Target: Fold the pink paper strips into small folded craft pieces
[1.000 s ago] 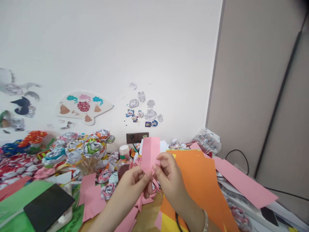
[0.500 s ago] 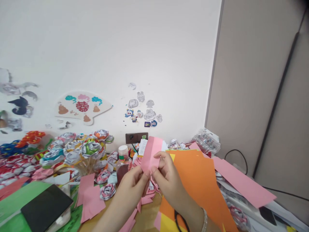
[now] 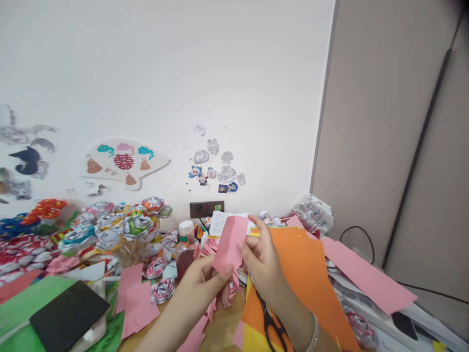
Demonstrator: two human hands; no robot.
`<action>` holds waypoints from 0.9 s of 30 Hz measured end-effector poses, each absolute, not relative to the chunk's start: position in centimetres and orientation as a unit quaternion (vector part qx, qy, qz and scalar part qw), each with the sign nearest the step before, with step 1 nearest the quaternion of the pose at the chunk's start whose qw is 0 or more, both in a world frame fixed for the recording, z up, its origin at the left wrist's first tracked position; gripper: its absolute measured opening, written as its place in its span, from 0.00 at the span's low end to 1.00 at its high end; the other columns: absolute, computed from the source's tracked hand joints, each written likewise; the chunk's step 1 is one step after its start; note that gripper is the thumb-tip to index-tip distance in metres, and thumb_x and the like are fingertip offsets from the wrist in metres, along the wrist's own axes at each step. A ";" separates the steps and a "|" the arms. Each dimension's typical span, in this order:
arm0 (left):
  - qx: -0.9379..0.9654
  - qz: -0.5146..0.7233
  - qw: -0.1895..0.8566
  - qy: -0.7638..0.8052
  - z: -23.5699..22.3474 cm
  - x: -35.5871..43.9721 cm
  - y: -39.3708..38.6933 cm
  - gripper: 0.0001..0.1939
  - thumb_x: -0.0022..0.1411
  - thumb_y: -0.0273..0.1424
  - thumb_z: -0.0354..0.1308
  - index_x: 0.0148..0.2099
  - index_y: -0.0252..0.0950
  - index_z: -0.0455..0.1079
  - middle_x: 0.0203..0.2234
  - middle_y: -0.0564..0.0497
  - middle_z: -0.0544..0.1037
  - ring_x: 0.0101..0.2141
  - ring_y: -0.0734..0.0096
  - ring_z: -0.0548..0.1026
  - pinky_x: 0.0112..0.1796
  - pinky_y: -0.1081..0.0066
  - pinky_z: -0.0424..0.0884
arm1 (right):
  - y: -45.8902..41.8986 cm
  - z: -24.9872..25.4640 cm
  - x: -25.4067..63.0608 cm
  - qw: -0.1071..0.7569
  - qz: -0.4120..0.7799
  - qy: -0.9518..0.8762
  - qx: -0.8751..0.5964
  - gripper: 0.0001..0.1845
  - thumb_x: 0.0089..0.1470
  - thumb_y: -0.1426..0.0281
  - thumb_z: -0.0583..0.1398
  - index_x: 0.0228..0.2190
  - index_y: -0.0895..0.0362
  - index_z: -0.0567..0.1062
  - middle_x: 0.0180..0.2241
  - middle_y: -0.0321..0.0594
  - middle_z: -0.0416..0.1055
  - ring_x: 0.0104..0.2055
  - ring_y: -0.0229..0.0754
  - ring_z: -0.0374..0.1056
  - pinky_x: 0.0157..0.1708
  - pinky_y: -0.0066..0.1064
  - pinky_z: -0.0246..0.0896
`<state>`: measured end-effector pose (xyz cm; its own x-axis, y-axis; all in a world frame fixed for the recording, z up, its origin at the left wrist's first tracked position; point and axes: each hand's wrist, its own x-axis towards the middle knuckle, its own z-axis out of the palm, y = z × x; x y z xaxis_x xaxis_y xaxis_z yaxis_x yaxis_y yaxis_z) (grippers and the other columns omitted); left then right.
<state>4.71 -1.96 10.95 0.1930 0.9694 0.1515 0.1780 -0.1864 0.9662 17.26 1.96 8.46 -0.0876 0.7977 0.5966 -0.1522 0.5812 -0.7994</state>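
A small pink paper piece (image 3: pixel 231 242) with a lengthwise crease is held up over the table between both hands. My left hand (image 3: pixel 210 281) pinches its lower edge, thumb in front. My right hand (image 3: pixel 260 252) grips its right side between thumb and fingers, the index finger raised along the upper right edge. Under my right wrist lie scissors (image 3: pixel 273 325) with black handles, their blades partly hidden. Orange paper sheets (image 3: pixel 302 274) spread to the right of the hands. Behind the pink piece stands a white sheet with handwriting (image 3: pixel 219 224).
Pink paper rectangles (image 3: pixel 141 305) and a black flat object (image 3: pixel 69 315) lie at the left. Paper flowers (image 3: pixel 137 227) crowd the back left. A bottle with a white lid (image 3: pixel 186 239) stands behind my left hand. A long pink strip (image 3: pixel 370 274) lies at right.
The pink paper has come down slightly and its shaded left panel now looks evenly lit. My right hand has shifted right and its index finger has straightened upward. More of the scissors shows.
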 end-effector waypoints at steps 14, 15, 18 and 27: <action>0.625 0.534 0.308 0.479 11.9 3.7 -1.4 0.09 0.52 0.37 0.51 0.24 0.37 0.62 0.19 0.58 0.65 0.23 0.74 0.65 0.23 0.78 0.64 | 1.9 9.0 17.9 0.517 0.342 -0.722 -0.308 0.06 0.53 0.69 0.51 0.33 0.58 0.66 0.15 0.27 0.53 0.17 0.30 0.47 0.18 0.22 0.44; 0.623 0.538 0.312 0.474 11.9 3.7 -1.4 0.07 0.52 0.35 0.51 0.26 0.37 0.63 0.20 0.57 0.66 0.24 0.73 0.66 0.24 0.78 0.65 | 1.8 9.1 17.9 0.506 0.336 -0.732 -0.308 0.06 0.53 0.70 0.51 0.33 0.58 0.66 0.15 0.27 0.53 0.17 0.30 0.47 0.18 0.22 0.44; 0.612 0.550 0.320 0.471 11.8 3.7 -1.5 0.04 0.51 0.30 0.50 0.29 0.38 0.64 0.19 0.57 0.66 0.24 0.71 0.67 0.25 0.77 0.66 | 1.5 9.4 17.8 0.477 0.317 -0.759 -0.309 0.08 0.53 0.72 0.50 0.36 0.57 0.66 0.16 0.27 0.55 0.17 0.30 0.48 0.19 0.22 0.43; 0.632 0.535 0.275 0.489 11.8 3.6 -1.2 0.08 0.52 0.30 0.49 0.33 0.36 0.68 0.29 0.51 0.75 0.33 0.65 0.72 0.32 0.73 0.67 | 1.0 9.4 17.6 0.441 0.243 -0.807 -0.307 0.06 0.55 0.70 0.50 0.27 0.56 0.65 0.17 0.29 0.53 0.18 0.31 0.49 0.18 0.23 0.42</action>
